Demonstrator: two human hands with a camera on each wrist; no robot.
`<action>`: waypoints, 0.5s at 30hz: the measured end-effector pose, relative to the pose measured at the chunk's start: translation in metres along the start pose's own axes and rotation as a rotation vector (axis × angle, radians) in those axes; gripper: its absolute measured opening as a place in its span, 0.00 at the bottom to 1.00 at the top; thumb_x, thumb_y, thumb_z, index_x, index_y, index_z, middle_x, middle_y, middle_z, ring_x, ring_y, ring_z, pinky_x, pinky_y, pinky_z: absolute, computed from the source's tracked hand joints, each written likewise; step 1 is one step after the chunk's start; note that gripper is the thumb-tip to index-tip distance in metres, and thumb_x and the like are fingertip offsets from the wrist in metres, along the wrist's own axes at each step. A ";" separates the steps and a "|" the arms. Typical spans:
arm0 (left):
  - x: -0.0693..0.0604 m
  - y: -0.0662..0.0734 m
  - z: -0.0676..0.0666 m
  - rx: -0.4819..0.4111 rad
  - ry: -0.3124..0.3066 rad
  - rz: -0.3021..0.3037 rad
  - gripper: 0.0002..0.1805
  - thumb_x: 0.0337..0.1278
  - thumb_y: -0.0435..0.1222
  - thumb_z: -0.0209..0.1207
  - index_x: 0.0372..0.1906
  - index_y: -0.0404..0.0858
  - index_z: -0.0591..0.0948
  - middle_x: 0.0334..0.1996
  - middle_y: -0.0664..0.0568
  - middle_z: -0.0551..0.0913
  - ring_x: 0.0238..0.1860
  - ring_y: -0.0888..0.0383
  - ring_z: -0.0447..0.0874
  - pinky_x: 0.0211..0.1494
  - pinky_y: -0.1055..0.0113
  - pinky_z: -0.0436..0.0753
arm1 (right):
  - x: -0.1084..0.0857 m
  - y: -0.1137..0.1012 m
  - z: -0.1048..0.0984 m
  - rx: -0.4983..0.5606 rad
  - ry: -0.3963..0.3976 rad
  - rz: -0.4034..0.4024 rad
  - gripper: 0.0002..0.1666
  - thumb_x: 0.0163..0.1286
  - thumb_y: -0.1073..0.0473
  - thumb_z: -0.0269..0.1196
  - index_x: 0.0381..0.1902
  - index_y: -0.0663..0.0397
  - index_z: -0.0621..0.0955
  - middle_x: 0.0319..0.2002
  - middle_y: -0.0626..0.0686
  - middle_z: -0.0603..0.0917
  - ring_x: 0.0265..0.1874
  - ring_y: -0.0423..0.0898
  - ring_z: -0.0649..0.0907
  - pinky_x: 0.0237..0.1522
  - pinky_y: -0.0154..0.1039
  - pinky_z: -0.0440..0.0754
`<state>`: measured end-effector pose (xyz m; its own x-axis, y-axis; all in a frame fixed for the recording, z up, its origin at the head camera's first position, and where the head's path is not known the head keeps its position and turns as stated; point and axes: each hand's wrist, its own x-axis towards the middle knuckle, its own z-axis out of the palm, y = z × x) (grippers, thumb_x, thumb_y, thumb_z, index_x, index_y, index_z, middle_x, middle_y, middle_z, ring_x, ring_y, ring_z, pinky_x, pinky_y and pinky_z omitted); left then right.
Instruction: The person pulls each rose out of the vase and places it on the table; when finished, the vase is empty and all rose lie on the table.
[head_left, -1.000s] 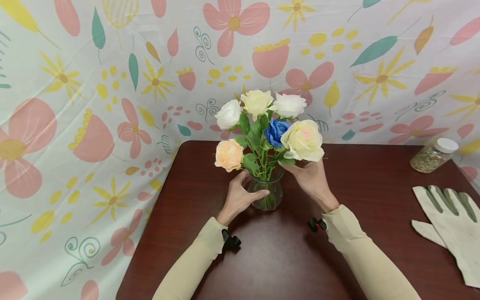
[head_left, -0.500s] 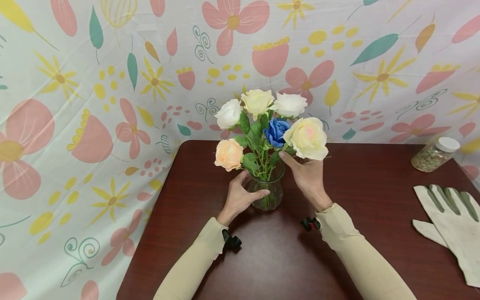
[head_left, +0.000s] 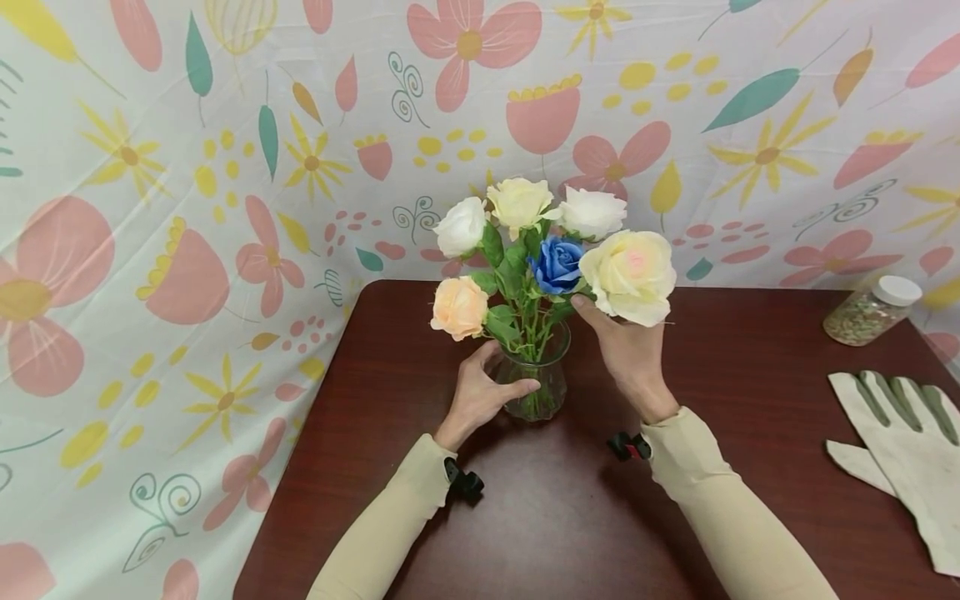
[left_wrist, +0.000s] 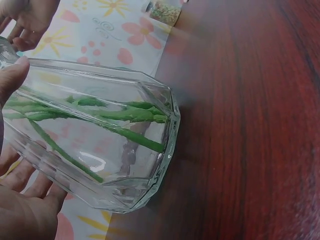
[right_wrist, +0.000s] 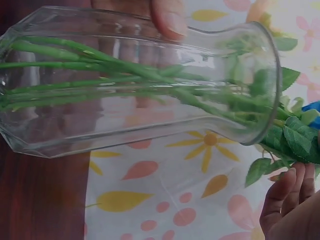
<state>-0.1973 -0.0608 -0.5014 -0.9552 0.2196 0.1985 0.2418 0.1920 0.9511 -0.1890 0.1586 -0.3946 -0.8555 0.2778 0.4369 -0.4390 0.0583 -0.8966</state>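
Note:
A clear glass vase (head_left: 551,387) stands upright on the table with several artificial roses in it. My left hand (head_left: 476,396) holds the vase from the left, thumb across its front. Its green stems (left_wrist: 135,115) cross inside the glass. At the right of the bouquet, my right hand (head_left: 633,358) grips a large pale yellow rose (head_left: 628,277) just below its bloom; the bloom and leaves partly hide the fingers. Beside it is a blue rose (head_left: 557,265). Around them are a peach rose (head_left: 459,308), a cream rose (head_left: 519,202) and two white roses (head_left: 592,212).
On the dark wooden table (head_left: 540,533), a white-lidded jar (head_left: 870,312) of small pale pieces lies tilted at the back right. A white and green work glove (head_left: 900,458) lies at the right edge. A floral cloth (head_left: 300,125) hangs behind and to the left.
The pale yellow rose has shifted right with my right hand, opening a gap from the blue rose. The right-hand white rose also moved slightly right. My left hand stays on the vase.

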 end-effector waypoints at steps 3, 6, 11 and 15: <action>0.000 0.001 0.000 0.007 -0.001 -0.017 0.38 0.52 0.43 0.83 0.70 0.46 0.83 0.66 0.49 0.88 0.70 0.47 0.85 0.76 0.44 0.82 | 0.001 -0.005 -0.003 -0.021 0.011 -0.013 0.32 0.68 0.70 0.75 0.67 0.47 0.81 0.57 0.35 0.86 0.62 0.38 0.83 0.64 0.31 0.80; 0.001 0.003 -0.001 0.018 -0.002 -0.028 0.38 0.51 0.44 0.84 0.70 0.45 0.84 0.65 0.49 0.88 0.70 0.47 0.85 0.75 0.45 0.83 | 0.002 -0.008 -0.005 -0.015 0.029 -0.023 0.32 0.67 0.70 0.75 0.67 0.47 0.81 0.56 0.35 0.86 0.61 0.39 0.83 0.65 0.32 0.80; 0.000 0.004 -0.001 0.031 0.000 -0.029 0.38 0.50 0.42 0.84 0.68 0.44 0.84 0.64 0.48 0.89 0.68 0.47 0.86 0.73 0.45 0.84 | 0.004 -0.011 -0.008 -0.023 0.064 -0.034 0.33 0.67 0.70 0.75 0.67 0.46 0.80 0.56 0.34 0.85 0.60 0.38 0.82 0.65 0.31 0.79; 0.000 0.003 -0.002 0.045 -0.002 -0.027 0.36 0.50 0.42 0.84 0.67 0.44 0.85 0.62 0.48 0.90 0.66 0.47 0.87 0.71 0.45 0.86 | 0.004 -0.015 -0.010 0.033 0.085 -0.040 0.34 0.67 0.71 0.75 0.68 0.47 0.79 0.58 0.38 0.84 0.60 0.41 0.80 0.66 0.32 0.78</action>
<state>-0.1964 -0.0622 -0.4980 -0.9612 0.2160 0.1718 0.2230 0.2409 0.9446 -0.1835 0.1689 -0.3801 -0.8116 0.3561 0.4632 -0.4822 0.0394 -0.8752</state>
